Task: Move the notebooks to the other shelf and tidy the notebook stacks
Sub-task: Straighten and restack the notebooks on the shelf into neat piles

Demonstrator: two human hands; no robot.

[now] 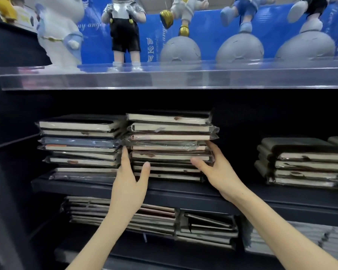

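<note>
On the middle shelf [86, 187], dark, front edge facing the viewer:

1. Centre stack of notebooks [170, 137]. Roughly nine or ten volumes, lying flat, page edges forward, most in clear plastic wrap. Upper volumes sit slightly out of line with those below.
 - left hand [128, 180]: fingers straight and pointing up, pressed flat against the left side of the centre stack, in the gap beside the neighbouring pile. Thumb is spread wide across the front page edges low on the stack. Nothing is clasped.
 - right hand [217, 168]: fingers laid along the right side of the centre stack at mid height, thumb resting on the front edges. It is spread wide and bracing the corner, not closed round any one volume.
2. Left stack of notebooks [80, 145]. Similar wrapped volumes, one blue-grey, just beside the centre stack. Its lowest volumes jut forward.
3. Right stack of notebooks [304, 164]. Dark covers, about four high, well apart from the centre stack, running past the frame edge.

Lower shelf:

4. Two wrapped piles [125, 215], partly hidden behind the forearms.
5. Pale pile [300, 238], at right.

Above:

6. Clear acrylic shelf [164, 78], bearing figurines [125, 30], several on grey domes, before a blue printed backdrop [203, 36].
</note>
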